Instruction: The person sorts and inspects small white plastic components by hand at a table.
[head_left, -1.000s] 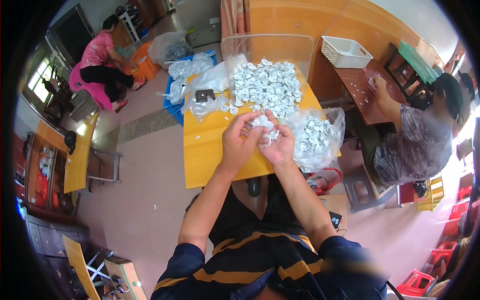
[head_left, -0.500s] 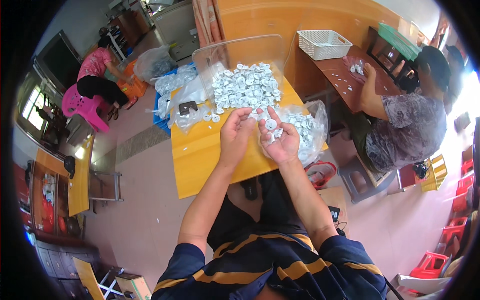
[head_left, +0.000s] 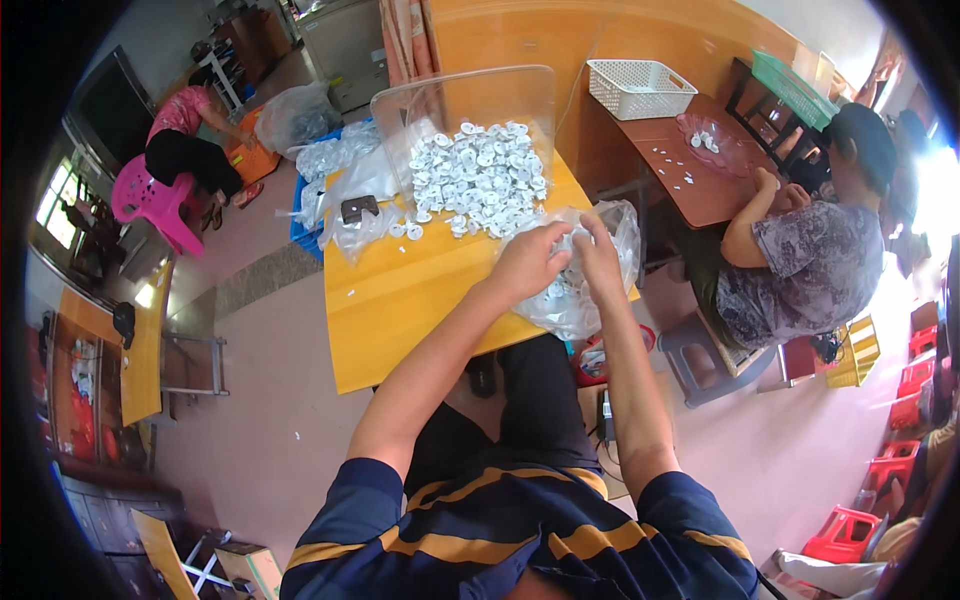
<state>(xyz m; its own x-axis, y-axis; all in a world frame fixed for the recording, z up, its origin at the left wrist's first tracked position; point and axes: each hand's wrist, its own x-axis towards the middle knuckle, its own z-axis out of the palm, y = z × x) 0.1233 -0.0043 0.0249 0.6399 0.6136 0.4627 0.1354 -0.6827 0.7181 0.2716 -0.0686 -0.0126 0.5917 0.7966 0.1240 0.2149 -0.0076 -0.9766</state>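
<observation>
Left hand: bare, fingers bent, thumb facing the right hand; can't tell if anything is pinched. Right hand: just beside it, fingers bent and pointing away from the body, palm mostly hidden; can't tell if it holds a part either. Both are over a clear, crumpled plastic bag of small white plastic parts, at the right side of a yellow wooden tabletop; contact with bag unclear.

Beyond the hands: big heap of small round white plastic pieces, in and spilling out of a clear rectangular plastic bin at the table's far side. Left of heap: a few loose white pieces, then a small dark brown block-like object on clear plastic film.

Past the table's far left corner: blue plastic crate with clear bags on top.

Right: reddish-brown table with white perforated plastic basket and scattered white bits; co-worker in grey patterned shirt seated there. Far left: another person in pink top, bending by an orange crate, pink plastic chair behind.
</observation>
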